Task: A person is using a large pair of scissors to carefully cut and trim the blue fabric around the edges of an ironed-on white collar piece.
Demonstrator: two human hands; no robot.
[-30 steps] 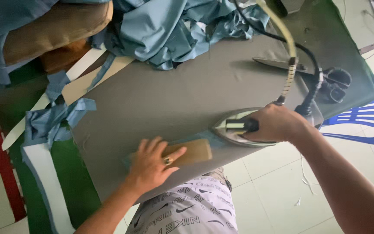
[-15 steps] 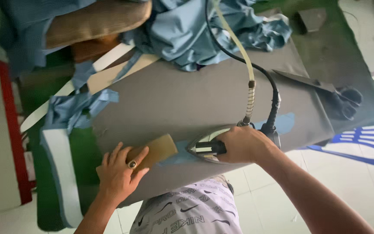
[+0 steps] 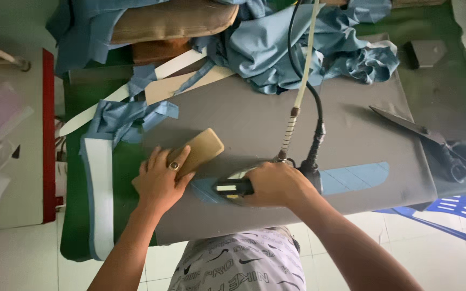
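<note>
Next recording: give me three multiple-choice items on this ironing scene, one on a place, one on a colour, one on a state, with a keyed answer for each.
1. Where do the scissors lie?
A. right end of the grey board
B. under the left hand
C. on the floor

2. What colour is the strip being ironed?
A. red
B. light blue
C. yellow

3. What is the right hand doing?
A. resting open
B. gripping the iron handle
C. holding scissors

Answers:
1 A, they lie by the board's right edge.
2 B, the strip is pale blue.
3 B, the fingers wrap the handle.
</note>
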